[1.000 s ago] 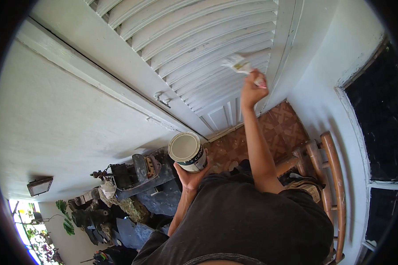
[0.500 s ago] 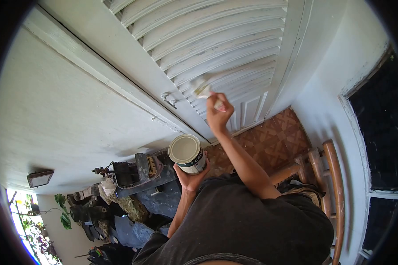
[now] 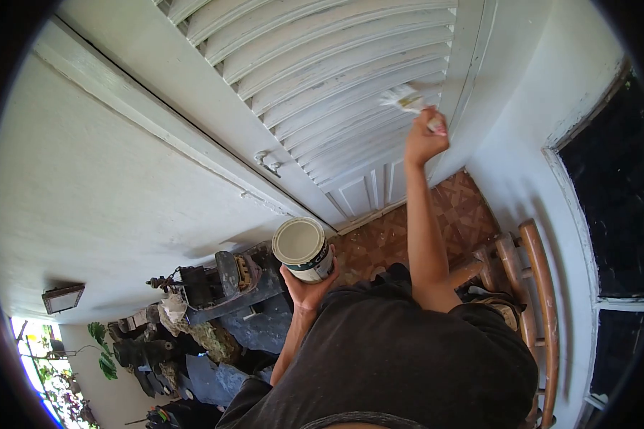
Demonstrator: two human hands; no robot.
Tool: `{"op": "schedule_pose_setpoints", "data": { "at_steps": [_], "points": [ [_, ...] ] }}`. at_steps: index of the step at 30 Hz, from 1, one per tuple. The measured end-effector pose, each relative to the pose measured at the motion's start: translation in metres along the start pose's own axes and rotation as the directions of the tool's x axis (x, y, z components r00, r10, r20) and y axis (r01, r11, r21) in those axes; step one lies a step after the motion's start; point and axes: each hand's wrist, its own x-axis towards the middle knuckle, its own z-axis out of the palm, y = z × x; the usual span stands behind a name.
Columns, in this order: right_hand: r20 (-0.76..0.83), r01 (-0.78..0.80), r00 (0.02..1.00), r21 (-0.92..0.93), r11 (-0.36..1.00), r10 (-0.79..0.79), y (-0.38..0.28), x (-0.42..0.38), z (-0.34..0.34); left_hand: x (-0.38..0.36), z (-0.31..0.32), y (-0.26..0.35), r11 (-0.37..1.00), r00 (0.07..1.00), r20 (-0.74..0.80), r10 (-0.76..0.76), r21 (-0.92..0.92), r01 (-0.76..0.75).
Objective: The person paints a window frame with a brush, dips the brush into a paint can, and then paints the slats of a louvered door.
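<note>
My left hand point(image 3: 309, 287) is wrapped round the lower part of a paint can point(image 3: 300, 249), which is open at the top and shows pale paint inside. My right hand point(image 3: 427, 139) is closed on the handle of a paintbrush point(image 3: 410, 102). The brush's white bristles point left and lie over the slats of a white louvered door point(image 3: 336, 86), towards their right ends. Whether the bristles touch the slats I cannot tell. A metal door handle point(image 3: 267, 163) is on the door's left stile.
A wooden chair point(image 3: 544, 314) stands at the right, beside a dark window point(image 3: 612, 193). At lower left is a bench point(image 3: 261, 325) cluttered with tools and a grinder-like machine. A small framed lamp point(image 3: 63, 297) is on the left wall. Brown patterned tiles point(image 3: 451, 211) cover the floor.
My right hand has moved right and up with the brush, from the left part of the slats to their right ends. My left hand and the can have hardly moved.
</note>
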Motion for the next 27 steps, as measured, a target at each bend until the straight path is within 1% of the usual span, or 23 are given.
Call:
{"op": "schedule_pose_setpoints", "data": {
  "at_steps": [1, 4, 7, 10, 12, 14, 16, 18, 20, 21, 24, 26, 27],
  "points": [
    [-0.063, 0.107, 0.992, -0.031, 0.994, -0.109, 0.015, 0.015, -0.001, -0.001, 0.000, 0.001, 1.000, 1.000, 0.004, -0.006, -0.011, 0.006],
    [-0.149, 0.067, 0.987, 0.019, 0.998, -0.064, -0.003, 0.039, -0.005, -0.003, -0.004, 0.005, 1.000, 1.000, -0.008, 0.014, 0.003, -0.014],
    [-0.210, 0.114, 0.970, -0.053, 0.992, -0.123, -0.008, 0.041, -0.004, -0.005, -0.003, 0.006, 0.999, 0.999, -0.018, 0.031, -0.008, -0.031],
    [-0.081, -0.038, 0.996, 0.055, 0.998, 0.042, -0.014, 0.007, -0.002, -0.006, -0.004, 0.008, 0.999, 0.998, -0.020, 0.051, 0.005, -0.051],
    [0.051, 0.129, 0.991, -0.044, 0.991, -0.127, 0.004, -0.035, -0.005, -0.005, -0.007, 0.010, 0.997, 0.998, -0.013, 0.069, 0.037, -0.069],
    [0.179, 0.071, 0.981, 0.007, 0.997, -0.071, -0.019, -0.088, -0.003, -0.003, -0.006, 0.009, 0.995, 0.996, -0.010, 0.084, 0.045, -0.084],
    [0.323, 0.049, 0.944, 0.063, 0.997, -0.066, -0.042, -0.130, -0.005, -0.003, -0.002, 0.005, 0.996, 0.996, -0.023, 0.092, 0.024, -0.091],
    [0.455, -0.145, 0.887, 0.096, 0.985, 0.086, -0.065, -0.160, -0.010, -0.002, 0.000, 0.004, 0.996, 0.995, -0.048, 0.087, 0.006, -0.087],
    [0.513, -0.080, 0.858, 0.131, 0.988, 0.001, -0.081, -0.166, -0.013, 0.001, 0.001, 0.003, 0.997, 0.995, -0.068, 0.071, -0.013, -0.073],
    [0.499, -0.042, 0.866, 0.135, 0.990, -0.032, -0.082, -0.163, -0.011, 0.003, 0.002, 0.003, 0.998, 0.995, -0.072, 0.063, -0.027, -0.065],
    [0.411, -0.011, 0.911, 0.092, 0.996, -0.028, -0.066, -0.131, -0.007, 0.004, 0.006, 0.000, 0.998, 0.996, -0.076, 0.052, -0.041, -0.055],
    [0.317, 0.024, 0.948, 0.032, 0.999, -0.033, -0.027, -0.093, -0.004, 0.003, 0.005, -0.002, 0.999, 0.997, -0.064, 0.043, -0.026, -0.044],
    [0.249, -0.014, 0.969, 0.032, 0.999, 0.006, -0.010, -0.071, -0.003, 0.005, 0.002, 0.000, 0.999, 0.998, -0.048, 0.036, -0.008, -0.036]
  ]
}}
